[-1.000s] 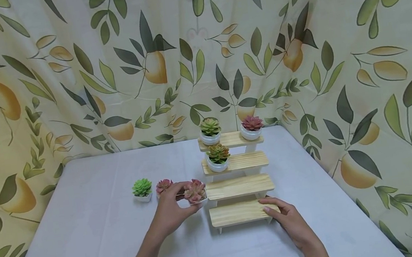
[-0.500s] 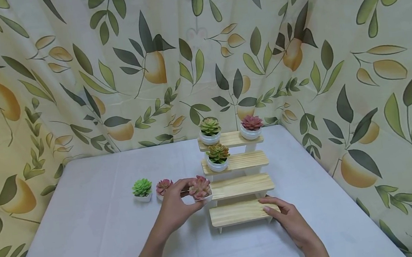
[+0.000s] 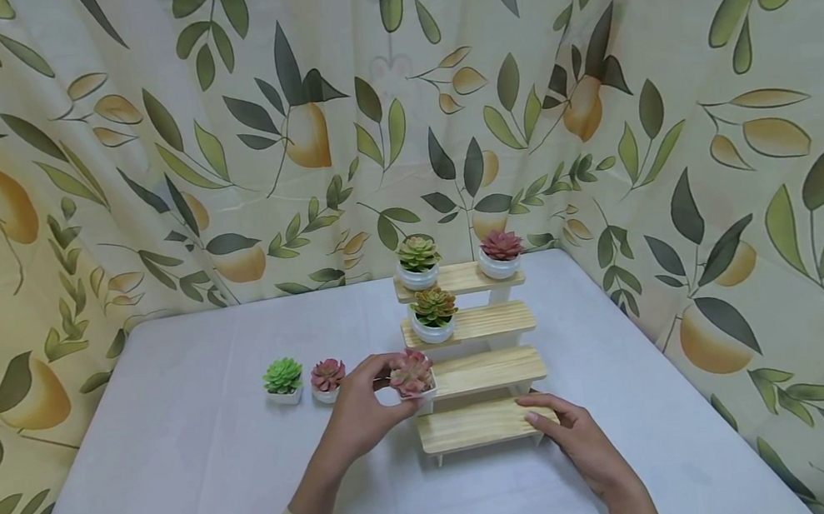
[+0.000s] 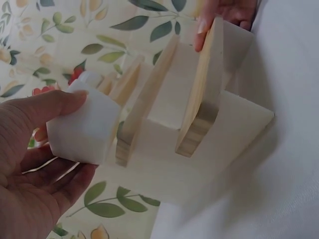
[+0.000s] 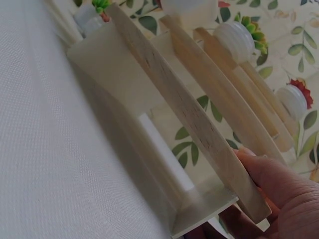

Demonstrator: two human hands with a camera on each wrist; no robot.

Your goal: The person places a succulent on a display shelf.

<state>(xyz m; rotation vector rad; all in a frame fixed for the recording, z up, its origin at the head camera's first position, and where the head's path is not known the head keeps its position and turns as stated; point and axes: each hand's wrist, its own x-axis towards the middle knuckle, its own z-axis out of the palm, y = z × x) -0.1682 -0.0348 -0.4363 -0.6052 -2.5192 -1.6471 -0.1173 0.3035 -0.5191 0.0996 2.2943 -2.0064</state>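
Note:
My left hand (image 3: pixel 362 409) grips a pink succulent (image 3: pixel 413 374) in a small white pot, with thumb and fingers on opposite sides. In the left wrist view that white pot (image 4: pixel 82 132) is beside the left end of the second-lowest step; whether it touches cannot be told. The four-sided pot's plant is mostly hidden there. My right hand (image 3: pixel 584 440) holds the right end of the lowest step of a tiered wooden plant stand (image 3: pixel 475 428). In the right wrist view, the thumb lies against the board (image 5: pixel 184 109) and other fingers are partly hidden behind it.
A green-yellow succulent (image 3: pixel 417 253) and a red succulent (image 3: pixel 501 246) stand on the top step, an orange-green succulent (image 3: pixel 434 306) one step below. Left of the stand, a bright green succulent (image 3: pixel 283 376) and a pink-red succulent (image 3: pixel 328 375) sit on the white-covered table (image 3: pixel 176 449).
My left hand has carried the pink succulent to the right and slightly up, to the second-lowest step's left end. My right hand stays on the stand.

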